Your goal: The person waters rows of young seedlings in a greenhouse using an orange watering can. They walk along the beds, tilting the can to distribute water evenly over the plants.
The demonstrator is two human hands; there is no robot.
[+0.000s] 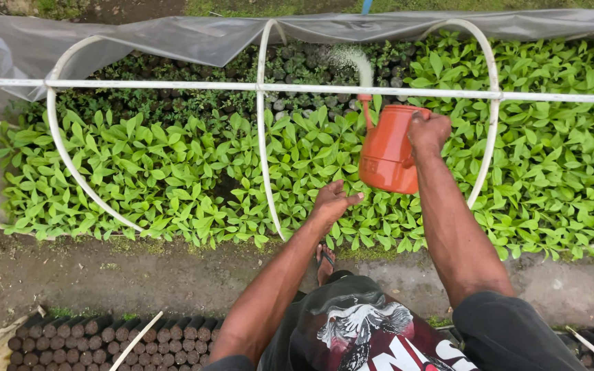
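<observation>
I look down on a bed of seedlings [173, 172] that fills the middle of the view from left to right. Its near edge runs along a dirt path [104, 275], and this path is the only open ground for moving. On the near side of the path stand rows of dark filled pots [104, 340], so the path is narrow between them and the bed.

Over the bed there are white hoops [264, 137], and a white bar [139, 84] goes across them from side to side. A grey plastic sheet [173, 34] is rolled back along the far edge. The middle hoop comes down to the ground just left of my left hand [331, 200], and another hoop stands just right of my right arm. The can must stay between these two hoops and under the bar.

My right hand [429, 130] is closed around the handle of the orange can [386, 154] and holds it tilted over the leaves. Water [355, 60] sprays up and away from its spout, across the bar. My left hand is open, with fingers loosely spread, just above the leaves, below and left of the can, not touching it. One foot in a sandal [324, 261] stands at the edge of the bed.
</observation>
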